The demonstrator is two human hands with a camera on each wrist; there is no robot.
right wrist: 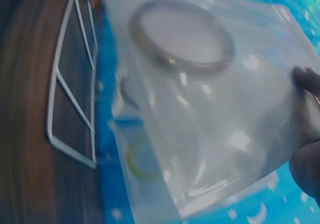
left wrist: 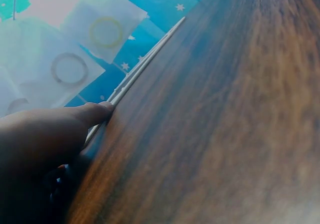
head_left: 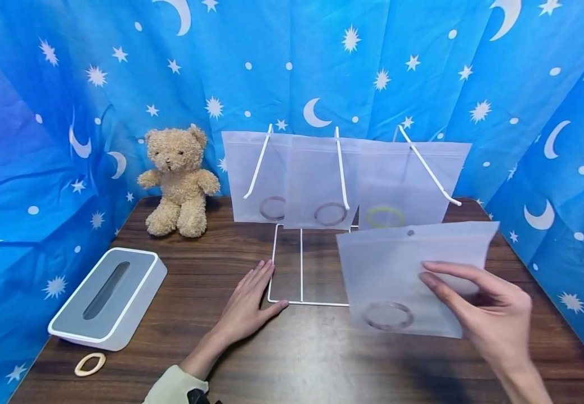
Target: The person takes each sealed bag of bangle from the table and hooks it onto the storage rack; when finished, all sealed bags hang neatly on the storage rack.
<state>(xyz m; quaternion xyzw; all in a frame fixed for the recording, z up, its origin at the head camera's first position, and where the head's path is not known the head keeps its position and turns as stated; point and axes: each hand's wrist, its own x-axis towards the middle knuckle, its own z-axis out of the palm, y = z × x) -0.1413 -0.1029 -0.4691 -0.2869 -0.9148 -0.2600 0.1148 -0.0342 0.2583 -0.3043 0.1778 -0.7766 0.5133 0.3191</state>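
My right hand (head_left: pixel 499 306) pinches a frosted plastic zip bag (head_left: pixel 382 261) between thumb and fingers, above the table at the front right. A brownish bangle (head_left: pixel 387 328) lies at the bottom of this bag, and a small hole shows near its top edge. In the right wrist view the same bag (right wrist: pixel 225 114) fills much of the picture. My left hand (head_left: pixel 243 306) lies on the table with fingers extended, touching the left front corner of a white wire rack (head_left: pixel 302 269). Three similar bags hang on its prongs; the right one (head_left: pixel 423 168) holds a yellow bangle (head_left: pixel 385 226).
A teddy bear (head_left: pixel 178 179) sits at the back left of the wooden table (head_left: pixel 211 269). Nearer on that side stands a grey and white tissue box (head_left: pixel 142 297), with a pale wooden ring (head_left: pixel 90 373) before it. Blue star-patterned cloth (head_left: pixel 317 67) encloses the table.
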